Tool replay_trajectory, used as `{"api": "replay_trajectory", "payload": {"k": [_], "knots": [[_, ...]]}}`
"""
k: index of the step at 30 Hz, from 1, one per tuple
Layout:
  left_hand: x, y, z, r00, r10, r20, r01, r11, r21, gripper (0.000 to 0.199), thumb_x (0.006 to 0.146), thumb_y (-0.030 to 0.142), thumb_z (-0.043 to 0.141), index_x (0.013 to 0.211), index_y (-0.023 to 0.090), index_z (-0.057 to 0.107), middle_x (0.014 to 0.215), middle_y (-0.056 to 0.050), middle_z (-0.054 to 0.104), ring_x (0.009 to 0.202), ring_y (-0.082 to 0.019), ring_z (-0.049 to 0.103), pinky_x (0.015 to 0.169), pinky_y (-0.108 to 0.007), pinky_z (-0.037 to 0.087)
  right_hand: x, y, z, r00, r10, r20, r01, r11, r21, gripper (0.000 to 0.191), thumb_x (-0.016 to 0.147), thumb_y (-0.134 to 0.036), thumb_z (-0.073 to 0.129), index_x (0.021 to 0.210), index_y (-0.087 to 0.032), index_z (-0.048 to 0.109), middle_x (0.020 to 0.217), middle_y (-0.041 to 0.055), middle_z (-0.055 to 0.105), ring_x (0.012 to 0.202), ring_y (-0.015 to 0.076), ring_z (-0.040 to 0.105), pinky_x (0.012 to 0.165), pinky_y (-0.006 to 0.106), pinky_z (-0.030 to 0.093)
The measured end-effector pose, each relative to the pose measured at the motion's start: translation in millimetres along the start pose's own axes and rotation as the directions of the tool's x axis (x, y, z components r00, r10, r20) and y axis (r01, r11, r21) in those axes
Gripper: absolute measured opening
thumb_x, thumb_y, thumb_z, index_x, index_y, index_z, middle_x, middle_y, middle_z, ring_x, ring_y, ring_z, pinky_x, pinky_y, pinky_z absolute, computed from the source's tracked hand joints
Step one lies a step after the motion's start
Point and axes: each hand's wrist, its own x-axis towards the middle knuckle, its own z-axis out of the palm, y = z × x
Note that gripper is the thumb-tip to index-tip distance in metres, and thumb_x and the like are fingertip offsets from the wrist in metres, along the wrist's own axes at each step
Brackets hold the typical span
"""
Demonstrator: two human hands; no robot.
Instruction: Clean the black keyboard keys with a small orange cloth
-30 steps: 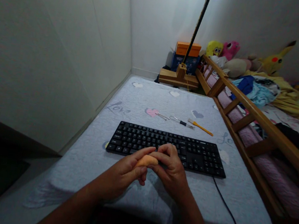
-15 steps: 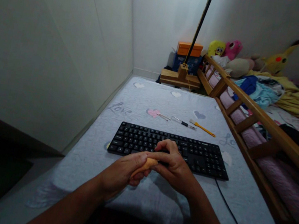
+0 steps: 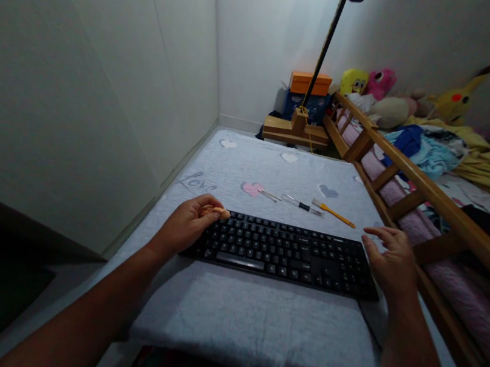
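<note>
A black keyboard [image 3: 281, 251] lies across the cloth-covered table, its keys facing up. My left hand [image 3: 182, 224] is closed on a bunched orange cloth [image 3: 218, 211] over the keyboard's upper left end. It hides the keys there. Beside the keyboard's right end is my right hand [image 3: 393, 262], open, with a gap between thumb and forefinger and nothing between them. Whether it touches the keyboard's edge is unclear.
Behind the keyboard lie cotton swabs [image 3: 269, 196], a thin tool with a black grip [image 3: 303, 206] and a yellow-handled brush [image 3: 336, 215]. A wooden bed rail [image 3: 426, 204] runs along the right. At the back stands a wooden lamp base [image 3: 296, 131].
My hands have parted from the middle front of the keyboard. The left went to its left end with the orange cloth; the right let go of the cloth and moved to the right end.
</note>
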Motion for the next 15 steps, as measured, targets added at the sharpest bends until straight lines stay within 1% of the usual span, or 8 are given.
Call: {"api": "replay_trajectory", "payload": {"k": [1,3,5,7,9,12,15], "knots": [[4,-1,-0.1,1.000,0.007,0.010,-0.007,1.000,0.009,0.023,0.075,0.041,0.076,0.084,0.021,0.070,0.082,-0.003,0.074,0.082,-0.022,0.066,0.079,-0.031,0.046,-2,11,0,0.999,0.041,-0.017,-0.041,0.999,-0.021,0.027,0.082,-0.044,0.058,0.090,-0.022,0.073,0.099,0.0099,0.059,0.095,0.0278,0.059,0.087,0.047,0.051],[12,-3,0.4,0.999,0.028,0.030,-0.029,0.999,0.034,0.022,0.076,0.040,0.076,0.085,0.021,0.072,0.083,-0.004,0.075,0.081,-0.022,0.066,0.080,-0.031,0.047,-7,26,1,0.991,0.117,-0.058,-0.119,0.993,-0.021,0.029,0.081,-0.044,0.058,0.088,-0.021,0.074,0.097,0.0102,0.060,0.090,0.0269,0.060,0.080,0.045,0.052],[18,-1,0.9,0.997,0.051,0.051,-0.055,0.996,0.067,0.021,0.077,0.040,0.074,0.085,0.020,0.073,0.085,-0.005,0.076,0.082,-0.022,0.067,0.082,-0.031,0.047,-11,31,2,0.982,0.170,-0.082,-0.171,0.985,-0.003,0.029,0.080,-0.044,0.058,0.085,-0.021,0.074,0.095,0.0104,0.061,0.086,0.0258,0.060,0.076,0.043,0.053],[24,1,1.4,0.994,0.073,0.077,-0.082,0.991,0.108,0.021,0.079,0.040,0.072,0.085,0.020,0.075,0.087,-0.006,0.076,0.083,-0.022,0.067,0.084,-0.032,0.047,-13,31,3,0.978,0.192,-0.085,-0.192,0.981,0.016,0.028,0.079,-0.044,0.059,0.084,-0.020,0.073,0.095,0.0104,0.062,0.084,0.0248,0.060,0.074,0.042,0.053],[30,3,1.8,0.990,0.103,0.099,-0.118,0.979,0.164,0.022,0.081,0.041,0.070,0.084,0.020,0.076,0.088,-0.006,0.076,0.084,-0.022,0.067,0.086,-0.034,0.047,-14,30,5,0.980,0.190,-0.066,-0.188,0.982,0.032,0.028,0.079,-0.044,0.060,0.084,-0.021,0.073,0.096,0.0100,0.062,0.084,0.0242,0.061,0.075,0.041,0.053],[37,0,2.7,0.973,0.184,0.136,-0.214,0.944,0.252,0.020,0.082,0.039,0.068,0.084,0.022,0.077,0.090,-0.005,0.074,0.090,-0.023,0.066,0.090,-0.036,0.047,-16,27,8,0.988,0.148,-0.032,-0.146,0.988,0.042,0.027,0.080,-0.045,0.060,0.085,-0.022,0.073,0.097,0.0091,0.062,0.088,0.0249,0.061,0.076,0.041,0.053],[41,-8,3.7,0.958,0.233,0.169,-0.273,0.922,0.273,0.016,0.082,0.034,0.067,0.087,0.023,0.077,0.095,-0.005,0.073,0.094,-0.024,0.066,0.093,-0.038,0.047,-17,28,11,0.996,0.091,-0.014,-0.091,0.995,0.037,0.026,0.080,-0.045,0.060,0.084,-0.023,0.073,0.096,0.0085,0.062,0.094,0.0265,0.061,0.081,0.043,0.052]]}}
